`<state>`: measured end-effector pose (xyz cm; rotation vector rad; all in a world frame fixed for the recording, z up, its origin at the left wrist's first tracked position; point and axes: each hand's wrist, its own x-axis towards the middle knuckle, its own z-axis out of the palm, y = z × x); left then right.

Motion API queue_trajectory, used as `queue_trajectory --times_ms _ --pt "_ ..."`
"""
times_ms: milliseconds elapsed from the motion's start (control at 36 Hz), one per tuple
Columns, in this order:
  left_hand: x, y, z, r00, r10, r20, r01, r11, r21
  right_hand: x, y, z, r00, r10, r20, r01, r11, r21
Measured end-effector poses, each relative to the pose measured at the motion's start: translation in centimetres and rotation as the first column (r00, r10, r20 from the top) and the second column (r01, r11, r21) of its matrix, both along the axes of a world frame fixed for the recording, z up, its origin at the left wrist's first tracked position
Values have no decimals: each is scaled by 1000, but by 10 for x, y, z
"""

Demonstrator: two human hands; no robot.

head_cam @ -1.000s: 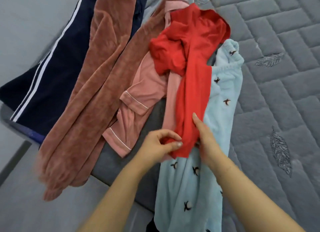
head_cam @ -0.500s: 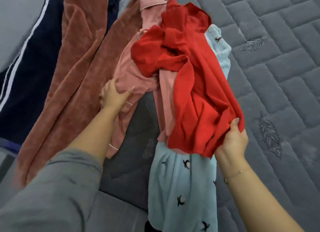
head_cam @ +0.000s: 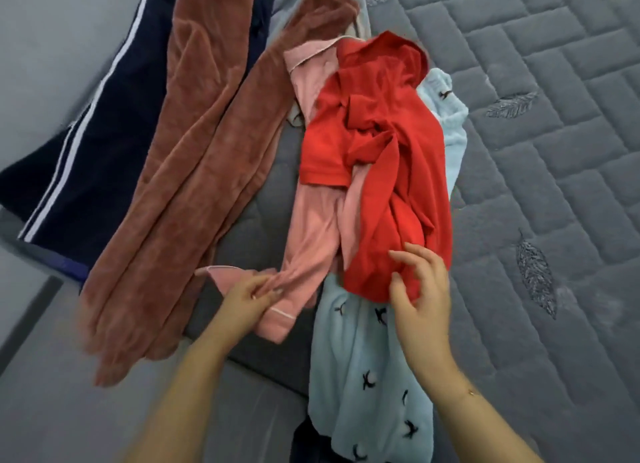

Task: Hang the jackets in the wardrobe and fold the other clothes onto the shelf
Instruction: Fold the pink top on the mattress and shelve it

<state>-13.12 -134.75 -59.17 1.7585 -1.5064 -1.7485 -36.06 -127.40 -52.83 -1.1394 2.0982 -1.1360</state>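
Far left of the fingers lie a navy striped garment [head_cam: 97,144] and a brown fleece robe [head_cam: 194,172]. The left hand [head_cam: 247,298] pinches the pink top [head_cam: 311,227] by its cuff. The right hand [head_cam: 420,289], fingers spread and holding nothing, hovers at the red shirt [head_cam: 391,172], which lies over the pink top and a blue fleece piece [head_cam: 367,376] on the bed [head_cam: 540,151]. Pulling the cuff could drag the tangled red shirt along.
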Motion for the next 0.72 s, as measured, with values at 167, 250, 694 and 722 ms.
queue_trajectory --times_ms 167,250,694,722 --pt "52 112 17 984 -145 -100 171 928 332 59 -43 -11 940 266 214 -333 851 405" --pt "78 141 21 965 -252 -80 263 890 373 83 -59 -35 922 352 161 -369 674 640" --pt "71 25 33 769 567 -294 -566 818 99 66 -14 -19 693 658 294 -708 544 450" --pt "58 13 26 796 529 -294 -521 846 113 58 -13 -12 623 689 371 -767 447 460"
